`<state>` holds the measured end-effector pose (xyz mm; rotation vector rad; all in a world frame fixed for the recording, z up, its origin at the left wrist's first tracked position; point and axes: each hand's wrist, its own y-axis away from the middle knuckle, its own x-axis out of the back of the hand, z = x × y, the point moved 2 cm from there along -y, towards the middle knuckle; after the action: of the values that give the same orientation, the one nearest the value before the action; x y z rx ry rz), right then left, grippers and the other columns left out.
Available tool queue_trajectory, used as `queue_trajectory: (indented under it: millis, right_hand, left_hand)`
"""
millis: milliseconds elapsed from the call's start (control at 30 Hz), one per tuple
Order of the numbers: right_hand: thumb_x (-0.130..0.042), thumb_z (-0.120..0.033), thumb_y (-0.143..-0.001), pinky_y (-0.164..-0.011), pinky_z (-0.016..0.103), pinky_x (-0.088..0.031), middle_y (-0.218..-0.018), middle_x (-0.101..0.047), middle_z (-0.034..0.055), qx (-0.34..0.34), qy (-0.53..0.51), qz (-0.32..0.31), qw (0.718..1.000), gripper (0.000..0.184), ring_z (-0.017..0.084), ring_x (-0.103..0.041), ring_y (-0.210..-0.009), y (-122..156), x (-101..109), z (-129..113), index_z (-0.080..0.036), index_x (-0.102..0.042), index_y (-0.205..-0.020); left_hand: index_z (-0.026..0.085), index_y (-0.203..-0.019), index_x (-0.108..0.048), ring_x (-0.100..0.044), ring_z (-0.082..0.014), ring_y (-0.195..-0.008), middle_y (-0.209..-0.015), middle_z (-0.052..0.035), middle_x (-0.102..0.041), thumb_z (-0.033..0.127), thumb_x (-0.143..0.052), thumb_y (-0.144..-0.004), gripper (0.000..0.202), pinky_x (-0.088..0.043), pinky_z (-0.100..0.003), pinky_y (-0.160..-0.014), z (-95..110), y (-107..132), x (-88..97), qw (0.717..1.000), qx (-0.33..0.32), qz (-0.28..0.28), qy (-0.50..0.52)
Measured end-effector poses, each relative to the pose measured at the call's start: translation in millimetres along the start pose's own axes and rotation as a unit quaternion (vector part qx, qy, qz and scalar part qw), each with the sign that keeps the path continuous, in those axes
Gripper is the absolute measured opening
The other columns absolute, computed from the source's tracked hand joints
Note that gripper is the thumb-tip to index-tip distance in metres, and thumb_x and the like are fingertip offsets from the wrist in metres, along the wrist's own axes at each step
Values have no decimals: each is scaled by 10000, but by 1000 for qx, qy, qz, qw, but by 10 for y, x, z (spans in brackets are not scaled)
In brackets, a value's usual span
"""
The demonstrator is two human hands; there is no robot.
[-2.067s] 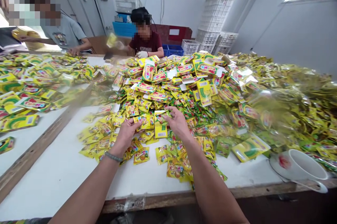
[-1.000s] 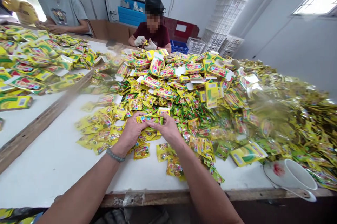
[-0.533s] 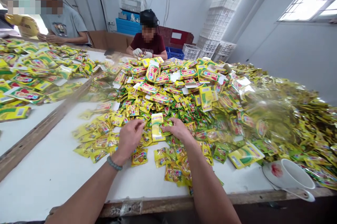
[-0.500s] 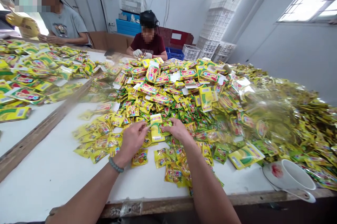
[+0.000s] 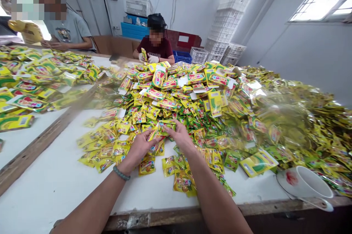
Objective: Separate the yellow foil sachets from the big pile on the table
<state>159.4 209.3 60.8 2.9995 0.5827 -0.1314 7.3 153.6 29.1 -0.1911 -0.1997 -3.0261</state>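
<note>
A big heap of small yellow and green sachets covers the white table. My left hand and my right hand meet at the heap's near edge. Both pinch a small bunch of sachets held just above the pile. A green bead bracelet sits on my left wrist. Loose sachets lie on the table under and around my hands.
A white cup lies on its side at the table's right front edge. Flat yellow cartons lie on top of the heap. A gloved person sits at the far end; another person sits far left. White crates stack behind.
The upright yellow packet that stood between my hands is gone. My hands have closed together on a bunch of sachets. The far person has raised a packet.
</note>
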Motion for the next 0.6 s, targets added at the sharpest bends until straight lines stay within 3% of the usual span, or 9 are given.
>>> queue_trajectory:
  millis: [100,300,433,600]
  right_hand:
    - [-709,-456,-739,-791,294,-502,-948,-672,20,58,79,61,993,388,191,-620,-895,-38,158,-56,-201,-592,-1007]
    - [-737,-436,-709,-746,272,-500,-866,-679,-9,3,134,-55,989,383,175,-631,-832,-60,303,-20,-204,-623,-992]
    - [-782,-400,-662,-687,264,-499,-743,-654,-22,-19,169,-77,982,350,169,-614,-736,-41,347,-35,-196,-668,-923]
    - [-797,-370,-626,-667,251,-493,-678,-618,-41,-50,157,-115,980,354,165,-613,-715,-31,397,-66,-206,-692,-921]
  left_hand:
    - [150,-1085,-677,-653,-268,-998,-1087,-74,-729,544,-756,-651,592,-493,-327,-870,58,17,37,1000,3,-14,21]
    - [173,-1042,-722,-667,-216,-835,-1005,-59,-746,542,-748,-689,511,-504,-283,-747,116,63,38,998,-9,-36,57]
    - [165,-987,-733,-655,-192,-741,-917,-57,-752,549,-760,-676,494,-493,-258,-663,62,71,2,997,-4,-58,46]
    - [161,-982,-724,-652,-184,-740,-919,-68,-750,527,-796,-643,505,-510,-260,-648,24,68,-4,997,1,-46,58]
